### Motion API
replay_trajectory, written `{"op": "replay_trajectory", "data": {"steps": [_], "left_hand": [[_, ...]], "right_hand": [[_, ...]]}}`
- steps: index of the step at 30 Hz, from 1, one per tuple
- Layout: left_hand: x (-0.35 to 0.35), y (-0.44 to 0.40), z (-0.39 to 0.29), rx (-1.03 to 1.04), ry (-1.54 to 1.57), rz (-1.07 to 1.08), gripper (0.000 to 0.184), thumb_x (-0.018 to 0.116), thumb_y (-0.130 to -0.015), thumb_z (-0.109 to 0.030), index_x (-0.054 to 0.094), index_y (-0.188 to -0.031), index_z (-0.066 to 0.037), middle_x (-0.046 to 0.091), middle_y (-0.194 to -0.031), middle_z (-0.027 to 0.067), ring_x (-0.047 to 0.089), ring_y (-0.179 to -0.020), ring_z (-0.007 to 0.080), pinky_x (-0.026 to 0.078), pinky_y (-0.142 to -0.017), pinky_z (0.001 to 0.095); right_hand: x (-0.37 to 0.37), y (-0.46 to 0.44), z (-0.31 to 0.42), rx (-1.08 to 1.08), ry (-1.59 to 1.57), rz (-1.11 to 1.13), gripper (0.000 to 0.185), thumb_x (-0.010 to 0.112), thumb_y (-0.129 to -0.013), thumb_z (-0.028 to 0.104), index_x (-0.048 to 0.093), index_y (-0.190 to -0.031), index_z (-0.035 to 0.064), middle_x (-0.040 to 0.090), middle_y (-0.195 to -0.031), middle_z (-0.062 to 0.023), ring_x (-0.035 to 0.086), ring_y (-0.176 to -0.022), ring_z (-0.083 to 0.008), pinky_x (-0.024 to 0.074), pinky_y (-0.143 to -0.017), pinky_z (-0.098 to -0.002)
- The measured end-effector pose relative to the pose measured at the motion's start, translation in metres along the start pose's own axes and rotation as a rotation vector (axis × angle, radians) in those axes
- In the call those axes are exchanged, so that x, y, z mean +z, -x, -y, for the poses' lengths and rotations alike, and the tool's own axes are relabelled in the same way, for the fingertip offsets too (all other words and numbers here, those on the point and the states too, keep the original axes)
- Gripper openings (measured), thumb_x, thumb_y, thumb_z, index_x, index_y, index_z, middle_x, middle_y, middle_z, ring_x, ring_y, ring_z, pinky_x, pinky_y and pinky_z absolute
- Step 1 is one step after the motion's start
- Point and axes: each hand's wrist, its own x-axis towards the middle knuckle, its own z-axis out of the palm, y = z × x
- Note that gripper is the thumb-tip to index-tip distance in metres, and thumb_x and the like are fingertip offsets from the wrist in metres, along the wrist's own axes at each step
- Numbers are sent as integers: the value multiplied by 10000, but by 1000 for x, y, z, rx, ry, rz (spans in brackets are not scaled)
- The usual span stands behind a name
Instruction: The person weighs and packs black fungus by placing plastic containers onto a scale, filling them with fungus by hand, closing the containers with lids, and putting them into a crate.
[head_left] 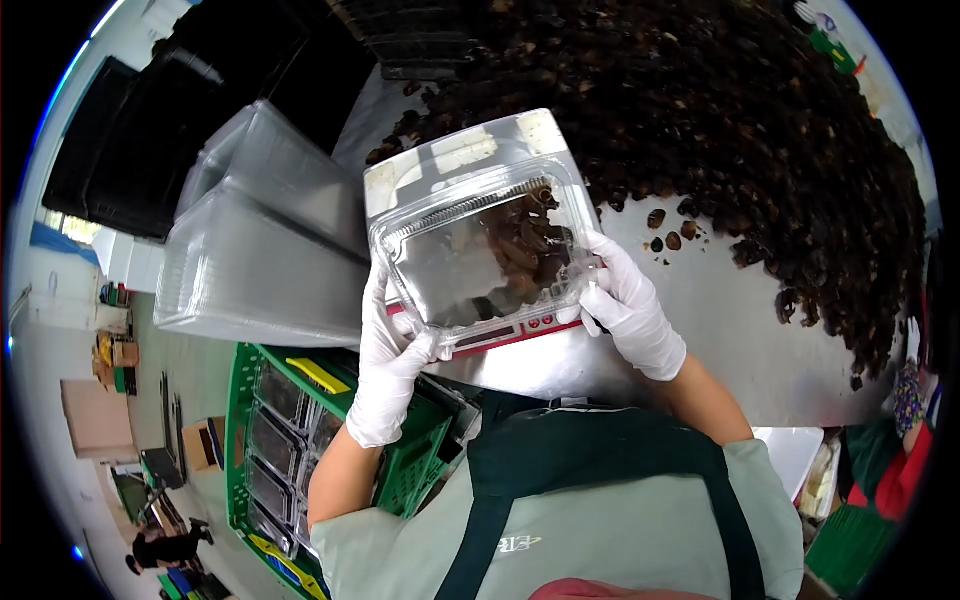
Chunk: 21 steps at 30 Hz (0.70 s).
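A clear plastic clamshell box [430, 265] is held level between my white-gloved hands. It looks closed, and dark brown, glossy pieces [525, 245] lie inside toward its right half. My left hand [385, 365] grips the near left corner, thumb along the front edge. On the right side, my right hand [630, 310] has its fingers closed around the rim. Below the box is a scale [465, 150] with a red front strip and buttons; whether the box touches it I cannot tell.
Dark brown pieces are heaped [720, 110] across the metal table [700, 370]. Nested clear boxes [270, 250] stand to the left. Below them, a green crate [237, 440] holds several packed boxes. A co-worker's sleeve [908, 395] shows at far right; another person [165, 550] is in the background.
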Motion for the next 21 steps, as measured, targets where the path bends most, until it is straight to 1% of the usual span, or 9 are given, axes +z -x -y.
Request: {"op": "replay_trajectory", "data": {"steps": [3, 5, 6, 7, 10, 13, 15, 17, 21], "left_hand": [[-9, 17, 12, 22, 51, -9, 992, 582, -896, 139, 18, -1664, -137, 441, -1223, 63, 648, -798, 125, 573, -804, 303], [-19, 26, 12, 50, 78, 37, 1011, 589, -884, 138, 9, -1666, -132, 435, -1343, 67, 652, -872, 135, 570, -844, 321], [-19, 33, -1, 5, 101, 27, 1013, 600, -865, 137, 30, -1667, -108, 377, -1501, 72, 643, -949, 136, 567, -855, 312], [-24, 40, -6, 19, 74, 17, 1006, 671, -851, 48, 93, -1664, -82, 340, -1587, 79, 618, -1053, 146, 532, -899, 307], [-61, 55, 1, 118, -188, 4, 1026, 783, -794, -181, 223, -1648, -78, 443, -1529, 61, 498, -1279, 179, 418, -1038, 347], [-81, 66, 14, 103, -29, -48, 967, 817, -772, -186, 320, -1596, -83, 463, -1510, 77, 472, -1351, 233, 409, -1088, 393], [-78, 67, 15, 147, 111, -114, 841, 819, -784, -124, 399, -1512, -87, 488, -1468, 69, 490, -1341, 245, 442, -1097, 449], [-90, 67, 27, 170, 195, -130, 751, 806, -796, -82, 442, -1453, -100, 512, -1414, 55, 516, -1313, 235, 458, -1079, 433], [-91, 66, 29, 178, 240, -166, 680, 806, -802, -60, 472, -1392, -107, 530, -1362, 36, 546, -1254, 206, 471, -1057, 415]], "right_hand": [[7, -1, -6, -53, 5, 51, 659, 517, -1006, 41, 266, -1615, 65, 677, -878, -37, 559, -649, -45, 457, -568, -197], [17, -3, 1, -13, -41, 54, 638, 532, -1018, 55, 291, -1609, 70, 685, -928, -52, 586, -689, -53, 465, -585, -199], [11, -6, -3, -7, -20, 148, 631, 550, -1028, 79, 297, -1606, 72, 687, -987, -75, 611, -741, -63, 473, -602, -202], [17, -9, -1, 1, -16, 179, 631, 550, -1028, 79, 297, -1606, 72, 687, -987, -75, 611, -741, -63, 473, -602, -202], [32, -11, 10, 44, -75, 209, 613, 546, -1040, 81, 300, -1600, 62, 687, -980, -86, 619, -765, -69, 471, -622, -198], [40, -13, 4, 46, 10, 283, 606, 540, -1043, 73, 302, -1601, 65, 674, -932, -57, 599, -744, -61, 466, -626, -197], [48, -12, -2, 57, 43, 271, 612, 542, -1041, 59, 303, -1605, 63, 651, -889, -21, 576, -728, -48, 451, -629, -189], [49, -11, -9, -28, 137, 324, 625, 557, -1036, 58, 305, -1608, 55, 644, -869, -4, 537, -711, -34, 445, -653, -184], [55, -8, -15, -189, 296, 336, 597, 593, -1033, 101, 370, -1581, 29, 689, -935, -35, 601, -789, -84, 505, -777, -247]]}}
